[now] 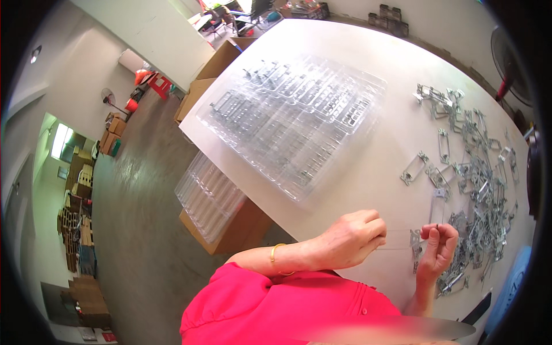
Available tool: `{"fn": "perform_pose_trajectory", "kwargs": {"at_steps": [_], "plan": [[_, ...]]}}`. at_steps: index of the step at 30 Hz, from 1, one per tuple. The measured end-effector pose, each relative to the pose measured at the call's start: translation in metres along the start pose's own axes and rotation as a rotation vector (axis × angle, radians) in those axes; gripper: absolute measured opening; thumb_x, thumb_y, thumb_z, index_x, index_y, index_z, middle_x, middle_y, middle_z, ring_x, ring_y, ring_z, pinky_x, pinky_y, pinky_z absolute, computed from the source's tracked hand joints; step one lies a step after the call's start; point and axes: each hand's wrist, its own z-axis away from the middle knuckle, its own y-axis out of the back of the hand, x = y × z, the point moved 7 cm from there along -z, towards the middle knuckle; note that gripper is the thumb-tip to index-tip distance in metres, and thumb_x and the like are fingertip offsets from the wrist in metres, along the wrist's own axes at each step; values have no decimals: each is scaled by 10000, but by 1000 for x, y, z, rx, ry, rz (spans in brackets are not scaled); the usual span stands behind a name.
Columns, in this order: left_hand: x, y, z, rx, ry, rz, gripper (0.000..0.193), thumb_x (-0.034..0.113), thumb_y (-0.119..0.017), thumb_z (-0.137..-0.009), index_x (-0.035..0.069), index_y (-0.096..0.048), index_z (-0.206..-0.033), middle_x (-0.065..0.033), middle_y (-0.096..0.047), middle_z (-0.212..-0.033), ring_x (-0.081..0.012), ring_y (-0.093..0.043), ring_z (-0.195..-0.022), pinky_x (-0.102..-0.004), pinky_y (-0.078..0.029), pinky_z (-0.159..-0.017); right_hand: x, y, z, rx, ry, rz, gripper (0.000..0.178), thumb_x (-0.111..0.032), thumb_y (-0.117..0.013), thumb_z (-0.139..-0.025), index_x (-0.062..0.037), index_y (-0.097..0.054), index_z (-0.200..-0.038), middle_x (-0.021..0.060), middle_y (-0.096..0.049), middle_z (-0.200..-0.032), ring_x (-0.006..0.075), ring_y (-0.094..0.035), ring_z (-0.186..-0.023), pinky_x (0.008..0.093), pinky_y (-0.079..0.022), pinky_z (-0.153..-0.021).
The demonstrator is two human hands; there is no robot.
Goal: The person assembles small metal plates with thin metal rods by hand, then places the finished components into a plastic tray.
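Note:
My left hand (pixel 356 236) is closed, its fingertips pinched on one end of a thin rectangular metal frame (pixel 414 241). The frame's two fine side bars stretch rightward to a small bracket-like end beside my right hand (pixel 440 247). That hand is raised with its fingers curled, thumb and forefinger pressed together around a tiny dark piece too small to name. Right by it, a loose heap of similar silvery metal frames (pixel 480 198) spreads over the right side of the table. Clear plastic trays (pixel 270 164), stacked with metal parts in their slots, lie further off to the left.
The white table (pixel 368 167) has its left edge beside an open cardboard box (pixel 230 230) with more clear trays (pixel 210 195) on top. A blue plastic object (pixel 513 282) stands at the lower right, and a black fan (pixel 510 66) at the far right.

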Motion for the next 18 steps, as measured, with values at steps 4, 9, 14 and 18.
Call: {"fn": "perform_pose_trajectory", "kwargs": {"at_steps": [4, 9, 14, 18], "plan": [[25, 60, 10, 100, -25, 28, 127, -4, -751, -858, 23, -655, -935, -104, -636, -897, -260, -634, -776, -359, -522, -658, -3, -5, 0, -30, -11, 17, 81, -77, -507, -1076, -31, -497, -1141, 96, -661, -946, 125, -600, -732, 253, -514, -706], [18, 135, 26, 291, 60, -35, 134, -58, -760, -858, 8, -697, -957, -86, -672, -939, -161, -638, -814, -288, -525, -694, 1, -12, 3, -62, -42, 11, 61, -70, -500, -1075, -37, -494, -1126, 91, -658, -932, 112, -577, -688, 244, -512, -667], [-18, 215, 56, 702, 218, -244, 37, 1, -728, -930, -2, -697, -950, -7, -668, -904, -67, -589, -793, -229, -499, -733, 1, -17, 4, -72, -62, -9, 59, -94, -507, -1080, -53, -510, -1123, 69, -649, -928, 91, -553, -668, 232, -492, -639], [-49, 274, 63, 855, 350, -335, 93, 65, -739, -937, -11, -689, -916, -18, -680, -784, -69, -583, -726, -242, -501, -688, 3, -17, 5, -93, -72, -8, 61, -72, -512, -1072, -52, -504, -1129, 74, -651, -912, 92, -554, -665, 232, -497, -628]]}}
